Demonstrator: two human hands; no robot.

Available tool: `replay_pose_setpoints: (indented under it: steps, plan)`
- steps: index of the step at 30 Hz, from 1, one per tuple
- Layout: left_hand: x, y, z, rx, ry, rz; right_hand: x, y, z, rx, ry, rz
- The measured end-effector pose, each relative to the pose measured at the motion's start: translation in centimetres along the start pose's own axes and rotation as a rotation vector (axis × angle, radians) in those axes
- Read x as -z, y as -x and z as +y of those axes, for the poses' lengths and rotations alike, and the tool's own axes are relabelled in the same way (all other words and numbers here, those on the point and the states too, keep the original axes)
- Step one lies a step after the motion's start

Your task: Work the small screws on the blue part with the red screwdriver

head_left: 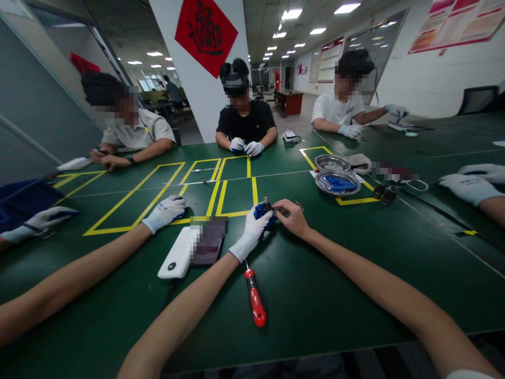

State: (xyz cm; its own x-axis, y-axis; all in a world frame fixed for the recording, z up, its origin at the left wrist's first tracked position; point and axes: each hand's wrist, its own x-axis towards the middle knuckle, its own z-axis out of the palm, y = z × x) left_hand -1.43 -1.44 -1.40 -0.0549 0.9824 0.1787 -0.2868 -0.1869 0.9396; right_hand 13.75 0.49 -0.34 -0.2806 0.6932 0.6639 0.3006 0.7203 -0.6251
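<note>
My left hand, in a white glove with blue-coated fingers, is closed around a small dark metal cylindrical part. The part stands upright, its narrower end pointing up. My right hand is bare. Its thumb and index finger come together right beside the part; whether something tiny is between them cannot be made out. A screwdriver with a red and black handle lies on the green table below my left hand, its tip partly hidden behind that hand. Several tiny metal pieces lie just beyond my right hand.
A white power bank and a dark phone lie left of my forearm. Two metal dishes stand at the right, one with blue contents. A co-worker's gloved hand rests at the left. Other people sit around the table; yellow tape marks it.
</note>
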Motion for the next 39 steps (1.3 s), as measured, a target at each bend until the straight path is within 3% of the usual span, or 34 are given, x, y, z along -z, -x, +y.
replay_pose_setpoints:
  steps: [13, 29, 39]
  plan:
    - [0.2, -0.1, -0.2, 0.017, 0.003, -0.015, 0.1, 0.1, 0.3, 0.026, 0.008, -0.031]
    - [-0.4, 0.0, 0.9, 0.162, 0.24, 0.02, 0.1, 0.1, 0.1, -0.003, 0.0, -0.033]
    - [0.2, -0.4, 0.1, 0.158, 0.233, 0.012, 0.1, 0.1, 0.1, -0.015, -0.013, -0.023]
